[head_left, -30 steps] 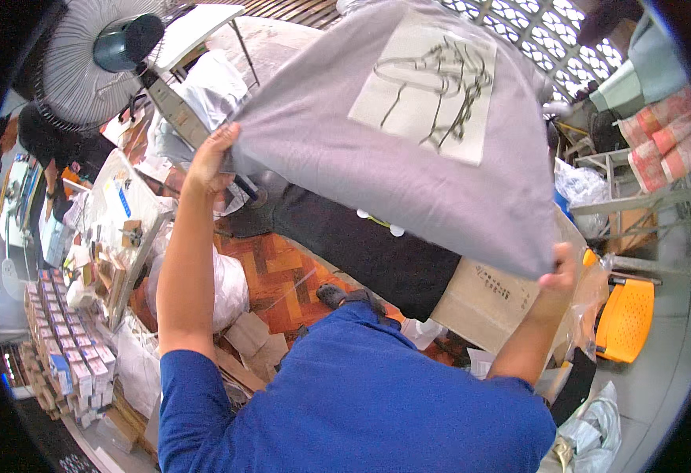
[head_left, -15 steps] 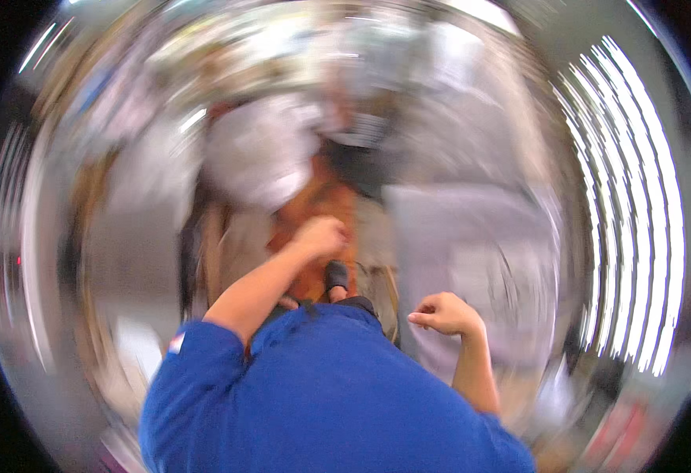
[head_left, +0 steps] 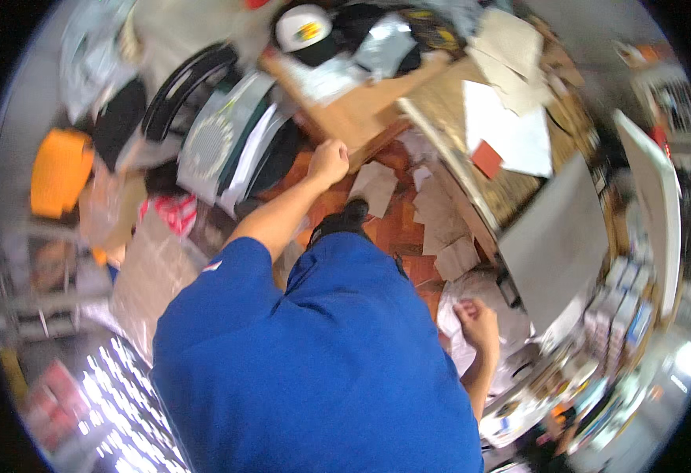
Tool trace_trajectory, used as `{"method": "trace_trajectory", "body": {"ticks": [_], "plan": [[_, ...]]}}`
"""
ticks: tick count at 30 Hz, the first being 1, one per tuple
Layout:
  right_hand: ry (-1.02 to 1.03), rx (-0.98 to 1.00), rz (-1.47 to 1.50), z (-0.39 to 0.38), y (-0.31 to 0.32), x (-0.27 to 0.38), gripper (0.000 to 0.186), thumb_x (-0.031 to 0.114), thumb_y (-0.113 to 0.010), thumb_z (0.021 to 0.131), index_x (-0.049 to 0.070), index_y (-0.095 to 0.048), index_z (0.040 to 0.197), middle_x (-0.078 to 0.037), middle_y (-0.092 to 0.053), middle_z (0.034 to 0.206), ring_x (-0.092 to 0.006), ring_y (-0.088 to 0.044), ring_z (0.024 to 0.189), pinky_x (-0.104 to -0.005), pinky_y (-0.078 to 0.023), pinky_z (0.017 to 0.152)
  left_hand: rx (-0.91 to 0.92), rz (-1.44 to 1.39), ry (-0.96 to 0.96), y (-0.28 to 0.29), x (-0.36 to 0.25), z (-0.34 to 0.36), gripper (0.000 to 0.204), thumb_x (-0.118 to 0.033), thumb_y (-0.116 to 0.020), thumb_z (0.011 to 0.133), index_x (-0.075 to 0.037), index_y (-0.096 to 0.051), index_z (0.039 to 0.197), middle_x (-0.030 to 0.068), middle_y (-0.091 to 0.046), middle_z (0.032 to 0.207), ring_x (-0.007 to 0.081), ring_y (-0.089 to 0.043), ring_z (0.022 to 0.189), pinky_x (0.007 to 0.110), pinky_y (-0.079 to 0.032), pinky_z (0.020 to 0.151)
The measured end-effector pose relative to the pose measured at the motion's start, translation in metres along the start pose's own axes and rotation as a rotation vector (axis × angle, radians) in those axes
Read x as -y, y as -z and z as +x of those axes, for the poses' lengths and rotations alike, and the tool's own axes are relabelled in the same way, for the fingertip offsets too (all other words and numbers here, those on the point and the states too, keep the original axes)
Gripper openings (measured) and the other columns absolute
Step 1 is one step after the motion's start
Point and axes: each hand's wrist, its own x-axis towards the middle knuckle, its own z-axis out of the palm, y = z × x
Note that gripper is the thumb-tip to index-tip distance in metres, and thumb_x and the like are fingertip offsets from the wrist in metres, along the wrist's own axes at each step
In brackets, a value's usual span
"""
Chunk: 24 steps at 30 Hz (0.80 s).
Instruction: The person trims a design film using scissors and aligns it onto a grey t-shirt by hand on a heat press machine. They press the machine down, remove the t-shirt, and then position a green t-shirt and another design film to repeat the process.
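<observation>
We can't make out any words or numbers for sure, because it is too blurry, but we can see some marks. On the front of a white cap (head_left: 298, 25) near the top, we see a small picture badge (head_left: 309, 31) in yellow, with some green and red. Beside it, we see yellow marks on a dark thing (head_left: 434, 30), too smudgy for us to read. On the left sleeve (head_left: 203, 288) of the blue shirt, we see a little pale patch (head_left: 213, 266). On the right, we see small stacked boxes (head_left: 607, 319) with coloured sides, too tiny for us to read.
</observation>
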Motion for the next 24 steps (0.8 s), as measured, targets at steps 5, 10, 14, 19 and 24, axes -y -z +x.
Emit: {"method": "trace_trajectory", "body": {"ticks": [5, 10, 14, 19, 24], "plan": [[0.321, 0.041, -0.144, 0.106, 0.035, 0.132, 0.027, 0.021, -0.073, 0.087, 0.000, -0.068, 0.103, -0.018, -0.072, 0.093, -0.0301, -0.071, 0.084, -0.0393, -0.056, 0.075, -0.490, 0.200, 0.009, 0.096, 0.062, 0.005, 0.011, -0.008, -0.068, 0.080, -0.008, -0.067, 0.091, 0.0107, -0.062, 0.105, 0.0359, -0.057, 0.104, 0.050, -0.045, 0.091], [0.524, 0.242, -0.178, 0.162, 0.014, 0.199, 0.029, 0.023, -0.071, 0.088, 0.001, -0.068, 0.106, -0.019, -0.072, 0.094, -0.0318, -0.071, 0.087, -0.0406, -0.056, 0.077, -0.734, 0.632, 0.258, 0.141, 0.148, 0.049, 0.027, -0.017, -0.069, 0.083, -0.005, -0.065, 0.107, 0.0130, -0.061, 0.113, 0.0390, -0.054, 0.114, 0.051, -0.040, 0.103], [0.523, 0.438, -0.286, 0.201, -0.037, 0.195, 0.028, 0.024, -0.071, 0.087, 0.001, -0.068, 0.104, -0.019, -0.072, 0.093, -0.0340, -0.072, 0.087, -0.0420, -0.056, 0.079, -0.567, 0.218, 0.053, 0.107, 0.138, 0.027, 0.026, -0.021, -0.067, 0.086, -0.004, -0.065, 0.106, 0.0166, -0.063, 0.113, 0.0382, -0.060, 0.109, 0.048, -0.047, 0.095], [0.400, 0.722, -0.195, 0.251, -0.153, 0.098, 0.033, 0.028, -0.069, 0.088, 0.002, -0.068, 0.107, -0.023, -0.071, 0.101, -0.0374, -0.071, 0.094, -0.0458, -0.055, 0.082, 0.266, -0.049, 0.713, -0.109, 0.205, -0.144, 0.022, -0.023, -0.067, 0.085, -0.003, -0.066, 0.095, 0.0252, -0.066, 0.086, 0.0396, -0.066, 0.088, 0.051, -0.050, 0.074], [0.414, 0.589, -0.614, 0.255, -0.243, -0.009, 0.061, 0.039, -0.069, 0.085, 0.009, -0.052, 0.136, -0.027, -0.043, 0.148, -0.0495, -0.049, 0.127, -0.0571, -0.043, 0.103, 0.763, 0.262, 1.020, -0.246, 0.320, -0.271, 0.052, -0.035, -0.063, 0.089, -0.006, -0.063, 0.131, 0.0208, -0.056, 0.140, 0.0374, -0.052, 0.131, 0.053, -0.039, 0.111]]}}
